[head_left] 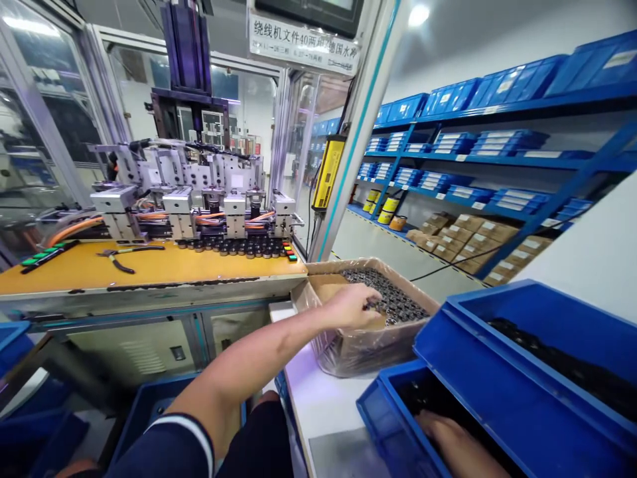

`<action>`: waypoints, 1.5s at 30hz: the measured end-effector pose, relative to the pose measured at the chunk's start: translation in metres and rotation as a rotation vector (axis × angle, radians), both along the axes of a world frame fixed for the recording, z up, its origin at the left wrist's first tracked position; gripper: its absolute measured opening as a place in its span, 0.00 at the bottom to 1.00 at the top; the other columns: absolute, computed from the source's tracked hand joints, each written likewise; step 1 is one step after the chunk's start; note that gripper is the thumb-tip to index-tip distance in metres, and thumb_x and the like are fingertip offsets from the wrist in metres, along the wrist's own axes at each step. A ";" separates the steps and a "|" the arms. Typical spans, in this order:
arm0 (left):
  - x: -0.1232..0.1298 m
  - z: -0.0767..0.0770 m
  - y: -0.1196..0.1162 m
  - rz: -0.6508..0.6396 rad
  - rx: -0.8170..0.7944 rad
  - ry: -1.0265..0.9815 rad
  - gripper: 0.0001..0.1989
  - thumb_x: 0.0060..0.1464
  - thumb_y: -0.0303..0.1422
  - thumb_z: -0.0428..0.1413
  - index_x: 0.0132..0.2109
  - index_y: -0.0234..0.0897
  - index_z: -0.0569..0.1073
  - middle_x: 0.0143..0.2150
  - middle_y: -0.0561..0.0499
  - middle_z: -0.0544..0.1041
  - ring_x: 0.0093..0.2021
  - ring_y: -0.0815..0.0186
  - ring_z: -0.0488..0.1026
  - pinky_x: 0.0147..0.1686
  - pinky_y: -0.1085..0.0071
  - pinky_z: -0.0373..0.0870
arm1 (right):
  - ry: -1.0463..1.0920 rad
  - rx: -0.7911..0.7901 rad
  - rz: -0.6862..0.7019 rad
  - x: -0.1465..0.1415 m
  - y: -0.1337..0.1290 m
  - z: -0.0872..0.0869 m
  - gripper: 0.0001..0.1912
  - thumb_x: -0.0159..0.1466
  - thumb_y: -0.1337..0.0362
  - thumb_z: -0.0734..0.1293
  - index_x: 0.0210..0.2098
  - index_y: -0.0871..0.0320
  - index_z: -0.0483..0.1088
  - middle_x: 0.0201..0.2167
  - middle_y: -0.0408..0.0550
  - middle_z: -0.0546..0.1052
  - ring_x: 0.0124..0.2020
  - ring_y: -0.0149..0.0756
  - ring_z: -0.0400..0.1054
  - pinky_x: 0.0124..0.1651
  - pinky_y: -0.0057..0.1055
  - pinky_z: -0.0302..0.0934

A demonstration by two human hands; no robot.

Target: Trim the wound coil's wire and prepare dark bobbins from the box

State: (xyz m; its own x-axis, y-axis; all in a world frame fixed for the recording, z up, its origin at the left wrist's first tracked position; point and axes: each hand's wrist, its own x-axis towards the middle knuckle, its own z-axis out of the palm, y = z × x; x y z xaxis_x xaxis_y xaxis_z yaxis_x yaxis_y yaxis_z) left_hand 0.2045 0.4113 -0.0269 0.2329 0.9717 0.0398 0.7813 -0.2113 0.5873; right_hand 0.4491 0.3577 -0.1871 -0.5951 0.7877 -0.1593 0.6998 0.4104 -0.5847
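My left hand [352,307] reaches over an open, plastic-lined cardboard box [343,345]. Its fingers and thumb curl around a small dark part [371,305], partly covered by the fingers. Rows of small dark and metallic ring-like parts [398,292] fill much of the box, with bare brown cardboard on the near left. Down at the right, my right hand [440,428] is inside a blue plastic bin [385,411]. Black pieces lie in that bin's shadow; the right fingertips are too dark to make out.
A larger blue bin [497,372] with black parts overlaps the lower bin. On the left, a machine [182,209] stands behind a yellow worktop [159,269] bearing pliers [122,255] and a row of black round parts [239,247]. Blue shelving [497,159] stands behind.
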 end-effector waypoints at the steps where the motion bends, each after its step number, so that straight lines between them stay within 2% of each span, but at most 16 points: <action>1: -0.010 0.006 -0.025 0.004 0.035 -0.071 0.15 0.53 0.28 0.63 0.49 0.32 0.77 0.48 0.43 0.78 0.45 0.62 0.75 0.49 0.65 0.72 | -0.025 0.019 -0.018 -0.001 0.001 0.000 0.21 0.60 0.68 0.56 0.44 0.61 0.78 0.51 0.61 0.77 0.55 0.51 0.71 0.59 0.42 0.64; 2: -0.021 0.010 -0.053 0.014 0.060 -0.140 0.14 0.53 0.28 0.63 0.48 0.32 0.78 0.45 0.43 0.79 0.41 0.64 0.75 0.44 0.69 0.73 | -0.040 0.050 -0.031 -0.001 0.003 0.002 0.21 0.61 0.67 0.56 0.43 0.60 0.78 0.51 0.60 0.77 0.55 0.52 0.71 0.58 0.43 0.66; 4: -0.042 0.015 -0.108 0.052 0.089 -0.267 0.14 0.53 0.28 0.63 0.47 0.29 0.78 0.46 0.42 0.78 0.37 0.66 0.74 0.40 0.71 0.73 | -0.002 0.195 -0.052 -0.005 0.002 0.015 0.18 0.62 0.64 0.56 0.38 0.57 0.78 0.45 0.60 0.80 0.47 0.53 0.75 0.50 0.44 0.70; 7: -0.067 0.014 -0.176 0.121 0.084 -0.480 0.13 0.53 0.28 0.61 0.47 0.30 0.78 0.44 0.42 0.78 0.34 0.69 0.73 0.37 0.72 0.73 | 0.239 0.554 -0.108 -0.020 -0.010 0.056 0.15 0.65 0.60 0.58 0.34 0.57 0.74 0.35 0.57 0.79 0.36 0.50 0.76 0.41 0.43 0.70; 9: -0.075 0.013 -0.203 0.168 0.040 -0.714 0.14 0.51 0.28 0.64 0.46 0.33 0.79 0.42 0.45 0.78 0.34 0.69 0.73 0.38 0.71 0.74 | 0.447 0.686 -0.068 -0.040 -0.027 0.091 0.08 0.66 0.63 0.62 0.35 0.57 0.72 0.34 0.53 0.78 0.36 0.43 0.75 0.41 0.37 0.69; 11: -0.076 0.014 -0.218 0.196 -0.001 -0.860 0.14 0.48 0.29 0.66 0.44 0.36 0.80 0.42 0.46 0.77 0.36 0.68 0.74 0.40 0.70 0.75 | 0.679 0.753 0.059 -0.064 -0.047 0.122 0.04 0.66 0.69 0.64 0.38 0.57 0.71 0.33 0.48 0.77 0.34 0.36 0.73 0.36 0.30 0.68; 13: -0.074 0.016 -0.225 0.186 0.000 -0.880 0.14 0.48 0.28 0.67 0.44 0.39 0.81 0.44 0.46 0.77 0.37 0.67 0.75 0.40 0.71 0.76 | 0.808 0.675 0.163 -0.087 -0.067 0.142 0.06 0.65 0.73 0.65 0.39 0.57 0.71 0.32 0.47 0.75 0.33 0.32 0.71 0.35 0.27 0.68; 15: -0.070 0.017 -0.229 0.160 0.012 -0.881 0.13 0.48 0.27 0.67 0.43 0.42 0.82 0.46 0.47 0.78 0.38 0.68 0.76 0.40 0.73 0.76 | 0.907 0.581 0.224 -0.103 -0.086 0.150 0.08 0.65 0.75 0.65 0.41 0.58 0.70 0.33 0.46 0.75 0.33 0.31 0.70 0.35 0.27 0.68; 20: -0.057 0.007 -0.232 0.141 -0.126 -1.008 0.16 0.50 0.25 0.66 0.46 0.46 0.82 0.42 0.49 0.83 0.36 0.72 0.78 0.41 0.79 0.75 | 0.999 0.462 0.213 -0.109 -0.111 0.141 0.10 0.65 0.76 0.66 0.43 0.58 0.71 0.35 0.47 0.74 0.35 0.31 0.70 0.36 0.27 0.69; 24: -0.045 -0.003 -0.230 0.155 -0.251 -1.118 0.16 0.48 0.24 0.67 0.44 0.44 0.83 0.32 0.52 0.82 0.32 0.76 0.77 0.36 0.85 0.73 | 1.024 0.418 0.207 -0.106 -0.110 0.135 0.11 0.64 0.76 0.66 0.43 0.58 0.72 0.35 0.47 0.72 0.35 0.31 0.70 0.35 0.28 0.69; 27: -0.040 -0.005 -0.228 0.182 -0.267 -1.111 0.17 0.44 0.23 0.68 0.43 0.42 0.83 0.30 0.52 0.82 0.30 0.75 0.77 0.34 0.84 0.73 | 1.033 0.409 0.191 -0.106 -0.108 0.134 0.11 0.64 0.76 0.66 0.43 0.58 0.73 0.35 0.47 0.72 0.35 0.31 0.70 0.36 0.27 0.68; 31: -0.036 -0.003 -0.225 0.184 -0.194 -1.091 0.19 0.39 0.19 0.69 0.40 0.42 0.84 0.31 0.52 0.84 0.31 0.72 0.79 0.35 0.82 0.75 | 1.054 0.430 0.208 -0.105 -0.108 0.134 0.13 0.64 0.76 0.66 0.45 0.56 0.73 0.36 0.47 0.72 0.35 0.31 0.70 0.35 0.27 0.69; 34: -0.035 -0.001 -0.223 0.160 -0.158 -1.109 0.21 0.40 0.17 0.68 0.41 0.43 0.83 0.32 0.53 0.85 0.31 0.73 0.80 0.36 0.82 0.76 | 1.053 0.453 0.276 -0.103 -0.106 0.134 0.16 0.64 0.75 0.65 0.50 0.57 0.70 0.39 0.51 0.72 0.38 0.34 0.71 0.38 0.31 0.71; 36: -0.035 0.001 -0.222 0.156 -0.146 -1.107 0.22 0.40 0.16 0.68 0.42 0.44 0.83 0.33 0.54 0.85 0.32 0.73 0.81 0.36 0.83 0.76 | 1.023 0.510 0.299 -0.102 -0.105 0.134 0.17 0.63 0.75 0.65 0.51 0.60 0.68 0.42 0.54 0.73 0.41 0.36 0.72 0.40 0.33 0.72; 39: -0.036 0.001 -0.222 0.146 -0.132 -1.108 0.23 0.40 0.15 0.67 0.41 0.44 0.83 0.34 0.54 0.85 0.33 0.73 0.81 0.36 0.85 0.76 | 0.967 0.642 0.272 -0.102 -0.105 0.134 0.14 0.64 0.75 0.65 0.50 0.60 0.68 0.42 0.54 0.73 0.40 0.35 0.72 0.40 0.30 0.72; 45: -0.035 0.001 -0.224 0.150 -0.135 -1.141 0.21 0.39 0.16 0.68 0.41 0.40 0.83 0.35 0.49 0.85 0.35 0.67 0.83 0.38 0.80 0.79 | 0.948 0.789 0.275 -0.103 -0.104 0.135 0.15 0.66 0.73 0.66 0.52 0.61 0.67 0.38 0.53 0.74 0.39 0.36 0.72 0.37 0.30 0.72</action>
